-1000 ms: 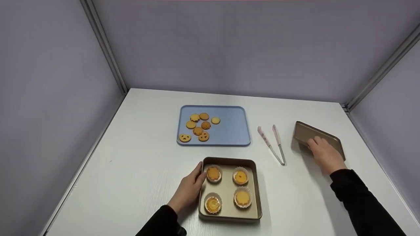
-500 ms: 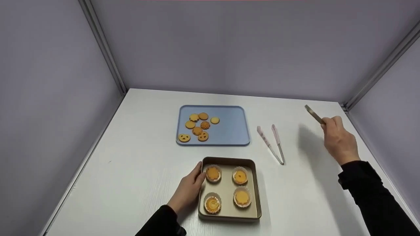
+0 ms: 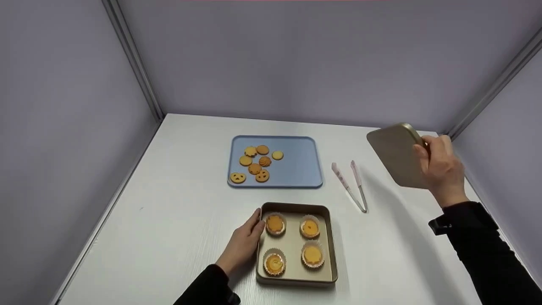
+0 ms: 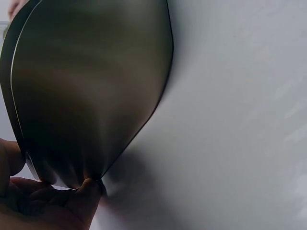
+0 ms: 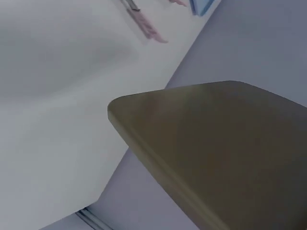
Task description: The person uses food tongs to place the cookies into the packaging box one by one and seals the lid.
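A gold-brown baking tin [image 3: 292, 273] stands at the front of the white table, with several small tarts in paper cups [image 3: 312, 255] inside. My left hand [image 3: 242, 243] grips its left wall, thumb at the rim and fingers along the outside. In the left wrist view the tin's side [image 4: 91, 86] fills the upper left, fingers [image 4: 86, 201] against its lower edge. At the right, my right hand [image 3: 442, 167] holds a matching flat lid [image 3: 398, 154] by its edge, tilted and raised over the table. The right wrist view shows the lid [image 5: 206, 143] large, the hand itself out of frame.
Behind the tin lies a blue tray [image 3: 298, 163] with several cookies [image 3: 265, 161] on its left half. Tongs with pink handles [image 3: 358, 180] lie spread between tray and lid. Grey panels [image 3: 296, 63] wall in the table at back and sides.
The right hand has lifted the lid off the table and turned it, its broad face now showing toward the head camera. The left hand and tin have stayed put.
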A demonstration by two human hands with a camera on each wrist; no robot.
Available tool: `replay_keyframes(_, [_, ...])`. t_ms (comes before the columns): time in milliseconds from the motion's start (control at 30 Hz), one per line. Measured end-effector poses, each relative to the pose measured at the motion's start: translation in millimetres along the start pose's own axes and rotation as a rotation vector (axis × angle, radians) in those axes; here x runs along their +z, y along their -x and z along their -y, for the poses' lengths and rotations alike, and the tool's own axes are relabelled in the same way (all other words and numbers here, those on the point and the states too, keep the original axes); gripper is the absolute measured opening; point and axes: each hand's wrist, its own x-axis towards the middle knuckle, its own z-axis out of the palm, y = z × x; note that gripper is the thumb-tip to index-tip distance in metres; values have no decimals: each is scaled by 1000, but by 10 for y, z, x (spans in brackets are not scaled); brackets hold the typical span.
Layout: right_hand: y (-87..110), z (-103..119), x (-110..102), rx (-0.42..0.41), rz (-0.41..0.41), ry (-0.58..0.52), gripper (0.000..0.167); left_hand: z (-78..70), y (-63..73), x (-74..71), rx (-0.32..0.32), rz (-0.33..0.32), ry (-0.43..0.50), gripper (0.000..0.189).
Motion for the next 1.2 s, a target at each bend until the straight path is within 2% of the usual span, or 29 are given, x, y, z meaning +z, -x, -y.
replay_keyframes(67, [-36, 53, -18, 40, -10, -41, 27, 1, 2, -6, 4, 2, 16, 59])
replay_keyframes(133, [-65, 107, -46, 132, 8, -91, 31, 1, 3, -14, 12, 7, 29, 59])
replay_keyframes(267, [-87, 212, -112, 345, 104, -179, 38, -4, 7, -48, 25, 18, 42, 62])
replay_keyframes(333, [-86, 267, -130, 420, 146, -231, 40, -16, 1, -80, 28, 19, 41, 62])
replay_keyframes(433, [-86, 352, -137, 478, 174, -371, 37, -54, -13, -145, 27, 9, 36, 62])
replay_keyframes(600, [-73, 523, -122, 530, 209, -657, 27, -177, -40, -309, 22, -45, 45, 61])
replay_keyframes(800, [2, 780, -59, 598, 294, -867, 37, -434, -69, -487, 99, -86, 85, 59])
replay_keyframes(900, [58, 906, -14, 633, 361, -926, 40, -569, -78, -529, 141, -50, 112, 61])
replay_keyframes(1000, [126, 1019, 32, 668, 422, -959, 44, -679, -95, -528, 174, 18, 141, 61])
replay_keyframes(1133, [220, 1163, 103, 719, 488, -997, 48, -781, -96, -479, 170, 118, 176, 62])
replay_keyframes(1200, [266, 1232, 144, 751, 512, -1018, 49, -818, -89, -446, 154, 169, 233, 65])
